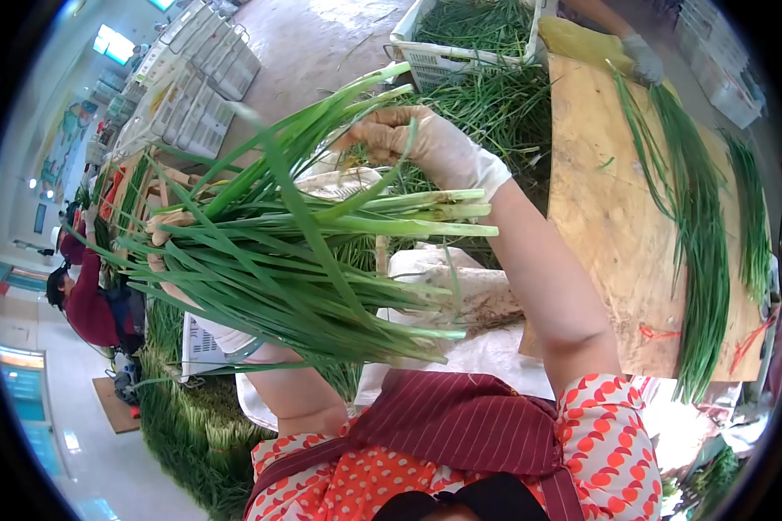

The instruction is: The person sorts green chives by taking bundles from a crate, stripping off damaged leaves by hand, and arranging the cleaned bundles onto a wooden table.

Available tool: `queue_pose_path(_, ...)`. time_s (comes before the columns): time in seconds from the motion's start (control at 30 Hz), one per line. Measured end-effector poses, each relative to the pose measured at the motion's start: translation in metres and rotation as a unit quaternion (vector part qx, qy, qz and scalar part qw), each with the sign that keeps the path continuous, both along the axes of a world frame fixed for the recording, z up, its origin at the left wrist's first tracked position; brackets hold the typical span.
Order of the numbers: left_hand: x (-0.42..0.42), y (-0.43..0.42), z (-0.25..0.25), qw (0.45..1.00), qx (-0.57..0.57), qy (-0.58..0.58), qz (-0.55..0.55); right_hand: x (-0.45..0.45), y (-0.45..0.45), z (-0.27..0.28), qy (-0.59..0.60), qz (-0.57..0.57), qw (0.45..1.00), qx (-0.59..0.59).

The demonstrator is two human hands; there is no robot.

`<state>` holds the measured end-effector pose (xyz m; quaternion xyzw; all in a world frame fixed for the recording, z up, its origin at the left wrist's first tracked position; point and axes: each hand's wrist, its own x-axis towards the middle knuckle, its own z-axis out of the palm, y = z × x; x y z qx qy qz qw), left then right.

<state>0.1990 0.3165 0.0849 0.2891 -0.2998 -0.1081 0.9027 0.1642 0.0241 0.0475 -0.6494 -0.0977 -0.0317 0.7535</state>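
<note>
Black curved item [465, 499] lay nearest us, low in view. Beyond it, our pale-gloved left hand [171, 226] held a long green leafy bunch [295, 252] crosswise, pale stalk ends rightward; our white-gloved right hand [421, 143], fingers bent, was nearer those ends, its grip unclear.

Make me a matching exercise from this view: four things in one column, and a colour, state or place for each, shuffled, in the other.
Column one:
1. Stalk bunch
2. Right hand
3. Wooden board
4. Apron

Column two:
A. Maroon with thin pale stripes
B. Wearing a pale glove
C. Pale brown, at the picture's right
D. Green, with pale ends

Pairs: 1-D, 2-B, 3-C, 4-A
</note>
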Motion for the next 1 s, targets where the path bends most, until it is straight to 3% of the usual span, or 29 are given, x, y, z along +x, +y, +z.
queue_pose_path(0.03, 0.001, 0.002, -0.001, 1.0, 0.0, 0.0, 0.001, -0.004, 0.0, 0.001, 0.032, -0.016, 0.999, 0.022)
queue_pose_path(0.1, 0.0, 0.002, -0.003, 0.99, -0.108, 0.062, -0.067, -0.016, -0.005, 0.001, 0.064, -0.029, 0.997, 0.042)
queue_pose_path(0.17, -0.003, -0.002, 0.001, 0.991, -0.109, 0.046, -0.062, -0.036, -0.027, -0.005, -0.013, -0.058, 0.982, 0.178)
queue_pose_path(0.23, -0.004, 0.0, -0.001, 0.992, -0.112, 0.03, -0.058, -0.036, -0.059, -0.03, -0.155, 0.0, 0.93, 0.332)
queue_pose_path(0.3, 0.0, 0.009, -0.006, 0.997, -0.051, 0.027, 0.05, -0.044, -0.085, -0.038, -0.169, 0.014, 0.869, 0.465)
queue_pose_path(0.33, -0.001, 0.007, -0.004, 0.997, -0.052, 0.027, 0.05, -0.041, -0.099, -0.055, -0.164, 0.046, 0.845, 0.507)
queue_pose_path(0.37, -0.002, 0.004, 0.0, 0.983, -0.155, 0.089, -0.028, -0.034, -0.101, -0.073, -0.164, 0.045, 0.845, 0.507)
queue_pose_path(0.4, -0.003, 0.001, 0.002, 0.95, -0.255, 0.148, -0.106, -0.03, -0.095, -0.078, 0.001, -0.1, 0.979, 0.176)
queue_pose_path(0.43, -0.003, 0.0, 0.001, 0.949, -0.256, 0.148, -0.108, -0.028, -0.094, -0.081, 0.165, -0.228, 0.941, -0.186)
queue_pose_path(0.47, -0.003, -0.001, -0.001, 0.97, -0.208, 0.109, -0.063, -0.031, -0.089, -0.087, 0.167, -0.238, 0.879, -0.379)
queue_pose_path(0.5, -0.003, -0.002, -0.002, 0.985, -0.158, 0.069, -0.018, -0.037, -0.073, -0.076, 0.163, -0.239, 0.78, -0.555)
queue_pose_path(0.53, -0.005, -0.006, -0.001, 0.985, -0.158, 0.069, -0.018, -0.031, -0.072, -0.076, 0.163, -0.19, 0.887, -0.388)
queue_pose_path(0.57, -0.009, -0.012, 0.001, 0.982, -0.17, 0.076, -0.032, -0.024, -0.07, -0.075, 0.139, -0.14, 0.939, -0.281)
queue_pose_path(0.6, -0.011, -0.015, 0.002, 0.979, -0.18, 0.084, -0.047, -0.018, -0.061, -0.067, 0.114, -0.09, 0.975, -0.167)
queue_pose_path(0.67, -0.012, -0.021, 0.001, 0.979, -0.171, 0.084, -0.074, -0.017, -0.031, -0.039, 0.101, -0.074, 0.992, -0.003)
queue_pose_path(0.73, -0.007, -0.017, -0.004, 0.977, -0.164, 0.088, -0.101, -0.011, -0.024, -0.028, 0.08, -0.019, 0.997, 0.015)
queue_pose_path(0.83, 0.004, -0.011, -0.006, 0.998, -0.021, 0.06, -0.006, -0.022, -0.028, -0.016, 0.029, 0.061, 0.997, 0.026)
queue_pose_path(0.9, -0.001, -0.023, -0.004, 0.995, -0.069, 0.071, 0.004, -0.032, -0.027, -0.031, -0.051, 0.13, 0.978, 0.156)
queue_pose_path(0.93, 0.005, -0.015, -0.005, 0.986, 0.037, 0.101, 0.129, -0.039, -0.029, -0.039, -0.039, 0.057, 0.992, 0.103)
queue_pose_path(0.97, 0.017, -0.005, -0.008, 0.985, 0.037, 0.104, 0.13, -0.045, -0.031, -0.045, -0.027, -0.015, 0.998, 0.048)
queue_pose_path(1.0, 0.031, 0.006, -0.011, 0.985, 0.057, 0.102, 0.125, -0.056, -0.032, -0.045, -0.025, -0.012, 0.998, 0.048)
